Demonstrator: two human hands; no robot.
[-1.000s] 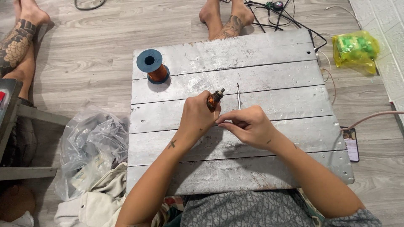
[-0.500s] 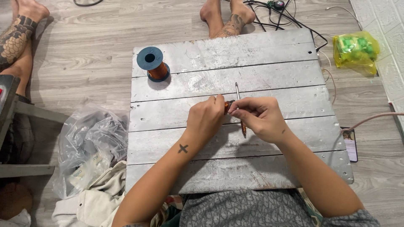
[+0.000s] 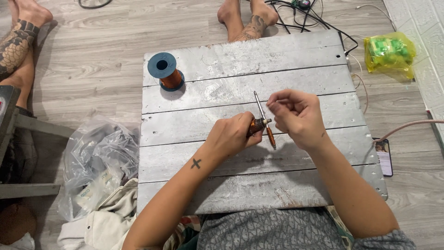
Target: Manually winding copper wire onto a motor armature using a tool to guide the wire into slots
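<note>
Over the middle of the grey plank board [image 3: 208, 185], both hands are at work on a small copper-wound coil [image 3: 257, 125]. The left hand [image 3: 230, 135] is clenched around it, fingers wrapped tight, so only the orange-brown winding and a short metal tip poke out to the right. The right hand [image 3: 296, 115] hovers just beside that tip, thumb and forefinger pinched together as if nipping a wire too fine to make out here; whether anything sits between them cannot be told. Lying on the board just beneath the hands is a slim metal tool [image 3: 263, 117] with an orange grip, touched by neither hand as far as one can see.

By the look of it, this is the winding step, a turn being drawn or laid onto the coil. The next move likely calls for steady tension from the right fingers while the left holds or rolls the piece.

Well apart, at the far left of the board, stands the blue-capped spool of copper wire [image 3: 165, 70], upright.
</note>
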